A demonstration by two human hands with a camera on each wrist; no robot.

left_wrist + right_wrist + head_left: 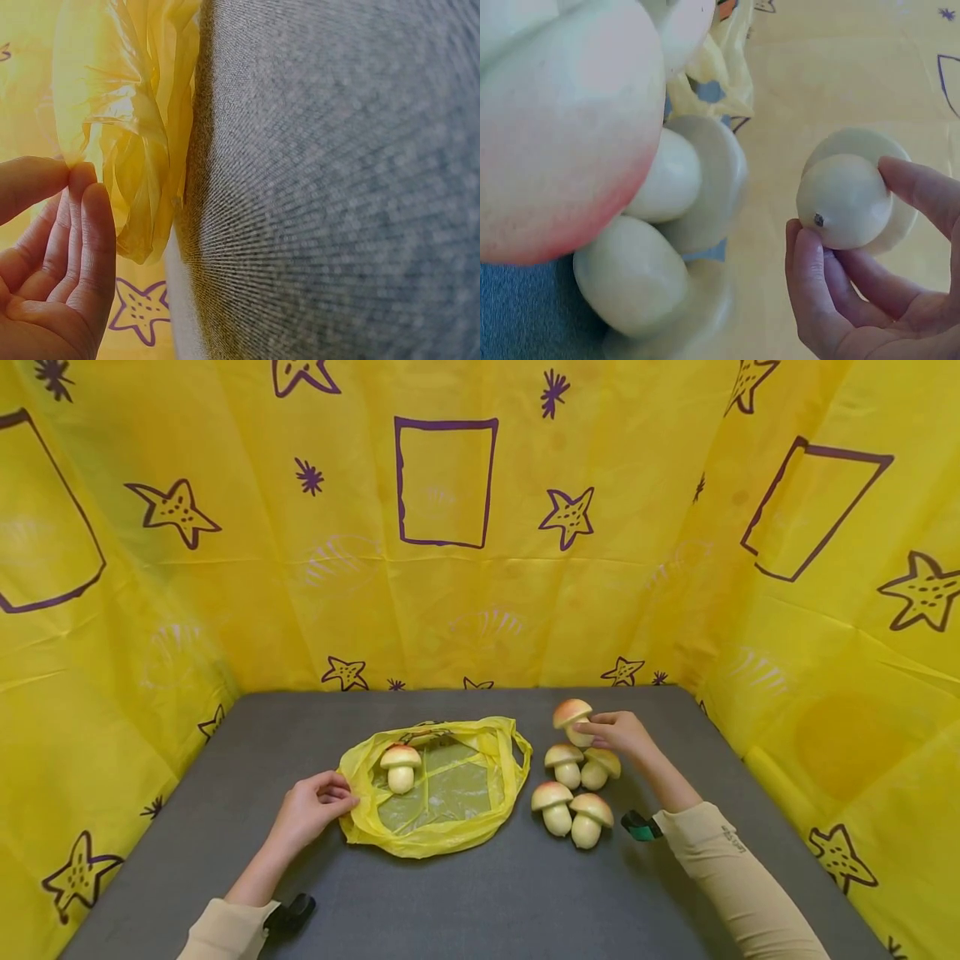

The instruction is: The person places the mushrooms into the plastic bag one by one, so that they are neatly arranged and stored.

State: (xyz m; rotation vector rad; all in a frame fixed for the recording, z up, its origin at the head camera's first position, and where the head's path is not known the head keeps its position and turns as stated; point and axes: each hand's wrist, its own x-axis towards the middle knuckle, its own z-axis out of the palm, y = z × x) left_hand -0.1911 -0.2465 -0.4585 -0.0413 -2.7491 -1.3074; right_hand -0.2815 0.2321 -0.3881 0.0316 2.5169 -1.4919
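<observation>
My left hand (313, 810) pinches the left rim of a yellow plastic bag (442, 843) that lies spread with its mouth facing up. In the left wrist view, thumb and fingertips meet on the thin film of the bag (142, 157). One toy mushroom (401, 768), with a reddish cap and cream stem, lies inside the bag at its left. My right hand (618, 732) holds another mushroom (573, 717) by its stem, behind the group on the right. The right wrist view shows this mushroom's round stem end (845, 201) between thumb and fingers.
Several more mushrooms (557, 808) stand close together on the grey table (480, 902), right of the bag. Yellow curtains (480, 610) with purple drawings enclose the table at the back and both sides. A dark wrist strap (641, 827) hangs by the right sleeve.
</observation>
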